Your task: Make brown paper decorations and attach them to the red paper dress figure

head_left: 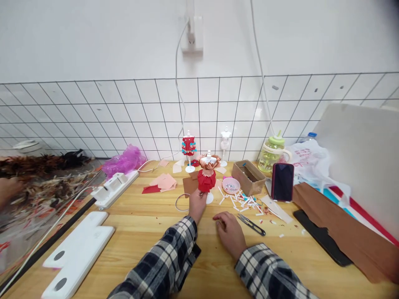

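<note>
My left hand [198, 205] grips the lower part of a small white mannequin stand [209, 197] near its round base. This mannequin wears a red dress [207, 181] with a ruffled tan and pink collar [209, 162]. My right hand [230, 232] rests on the table, fingers loosely bent and apart, with nothing visible in it. Thread snips [252, 224] lie just right of it. Behind stand a second mannequin in a red ruffled dress with blue trim [188, 146] and a bare white mannequin [225, 143]. A ring [181, 203] lies left of my left hand.
White strips [245, 202] are scattered by a pink dish [231, 185] and cardboard box [249, 177]. A phone [282, 182] and green-lidded jug [272, 154] stand right. Brown fabric [346, 232] covers the right edge. Pink paper pieces [166, 182], a power strip [116, 189] and another person's hand [9, 191] are left.
</note>
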Motion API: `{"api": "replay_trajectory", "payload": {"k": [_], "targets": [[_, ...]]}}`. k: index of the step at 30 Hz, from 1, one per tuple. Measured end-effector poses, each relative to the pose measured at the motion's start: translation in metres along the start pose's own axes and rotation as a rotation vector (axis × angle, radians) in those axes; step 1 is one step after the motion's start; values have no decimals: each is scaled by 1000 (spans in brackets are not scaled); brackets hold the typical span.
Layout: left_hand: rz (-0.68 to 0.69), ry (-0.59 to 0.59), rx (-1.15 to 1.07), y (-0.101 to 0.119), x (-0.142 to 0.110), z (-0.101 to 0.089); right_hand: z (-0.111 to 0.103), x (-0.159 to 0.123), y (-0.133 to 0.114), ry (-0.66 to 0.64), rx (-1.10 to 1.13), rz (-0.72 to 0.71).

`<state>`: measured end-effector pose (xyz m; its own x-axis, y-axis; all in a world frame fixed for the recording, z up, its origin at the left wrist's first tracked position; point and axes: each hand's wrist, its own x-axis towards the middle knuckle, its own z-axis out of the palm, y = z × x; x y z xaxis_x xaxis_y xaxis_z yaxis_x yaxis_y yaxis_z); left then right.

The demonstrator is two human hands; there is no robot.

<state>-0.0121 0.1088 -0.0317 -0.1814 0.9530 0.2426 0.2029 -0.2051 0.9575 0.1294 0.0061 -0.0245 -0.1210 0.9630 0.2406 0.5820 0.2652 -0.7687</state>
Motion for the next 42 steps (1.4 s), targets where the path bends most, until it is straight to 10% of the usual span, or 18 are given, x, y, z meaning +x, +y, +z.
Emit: {"api": "replay_trajectory", "payload": {"k": [26, 31, 42], "targets": [[-121, -61, -163, 8, -23, -10, -1, -2, 4, 51, 144, 40], [-85, -82, -101, 14, -32, -11, -6, 4, 0, 127, 529, 216], [-31, -126, 95, 10, -42, -10, -15, 29, -41, -278, 1617, 472]]}}
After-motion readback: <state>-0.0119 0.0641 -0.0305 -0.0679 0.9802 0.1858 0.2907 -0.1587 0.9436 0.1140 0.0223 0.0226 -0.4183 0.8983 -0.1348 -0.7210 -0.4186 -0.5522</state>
